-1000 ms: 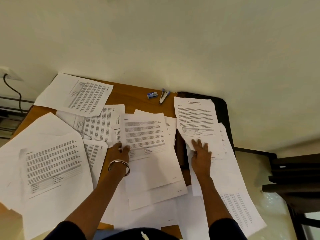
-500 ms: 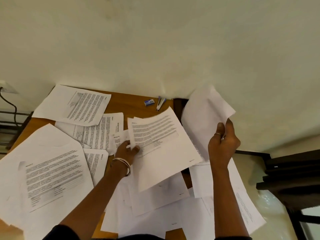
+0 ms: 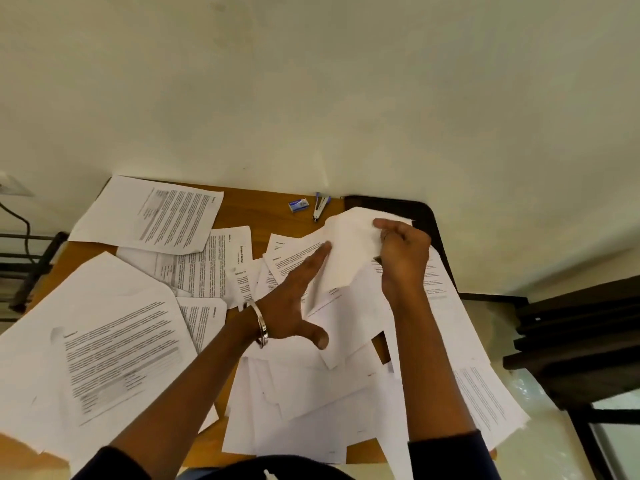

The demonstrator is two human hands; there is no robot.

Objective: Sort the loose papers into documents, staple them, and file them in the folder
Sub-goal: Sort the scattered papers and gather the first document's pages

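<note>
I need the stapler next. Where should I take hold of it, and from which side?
Grip the stapler across its two long sides, coming down from above. It lies flat on the bare table, narrow, beside the staple box, clear of papers.

Single head-worn view, looking steeply down, close over paper-strewn desk, wall beyond

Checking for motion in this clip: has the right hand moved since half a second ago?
Yes. The right hand, gripping a sheet, has come down and left toward the stapler, closer to the desk.
</note>
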